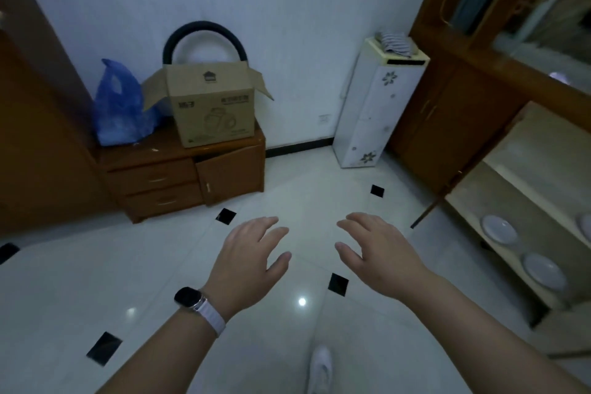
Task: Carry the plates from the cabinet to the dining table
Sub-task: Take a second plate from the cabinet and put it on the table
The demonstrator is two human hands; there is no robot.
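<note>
Fingers of my left hand are spread wide and slightly curled, holding nothing; those of my right hand are likewise splayed and empty. Both hands hover palm-down over the pale tiled floor, near each other but not touching, with a smartwatch on the left wrist. A white shoe shows at the lower edge.

To the right stands the cabinet, its lower compartment open. On the shelf inside lie the plates: one plate farther in, a second plate nearer me, and the rim of a third plate at the frame edge. They rest flat and apart, not stacked. Both hands are well apart from them.

Beyond, against the white wall, a low wooden drawer unit carries a cardboard box and a blue plastic bag; a narrow white stand sits in the corner. The dining table is not in view.

Step in hand, as I judge it: the approach to the cabinet, with no plate yet picked up. The next move calls for turning right, lowering toward the shelf, and sliding fingertips under a plate's rim with the thumb on top. The glazed surfaces are likely slippery, and the shelf opening may limit the wrist angle.
</note>
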